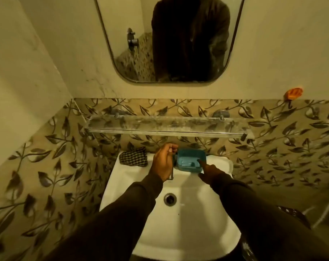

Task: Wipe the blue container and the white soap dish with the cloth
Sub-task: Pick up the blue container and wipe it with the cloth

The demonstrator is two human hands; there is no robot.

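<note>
— Blue container (191, 159) is sitting on the sink (188, 232) ledge; right hand (208, 171) is pinching its rim.
— Left hand (162, 162) is curling, apparently on the tap; cloth (133, 157) is lying untouched. Container's risking tipping into the basin.

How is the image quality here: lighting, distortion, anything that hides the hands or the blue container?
Head view: dim, yellowish light; wide-angle bending curves the glass shelf and walls. The blue container is readable, the right hand is dark against its own shadow, the left hand is clearer. The mirror reflection is murky.
</note>
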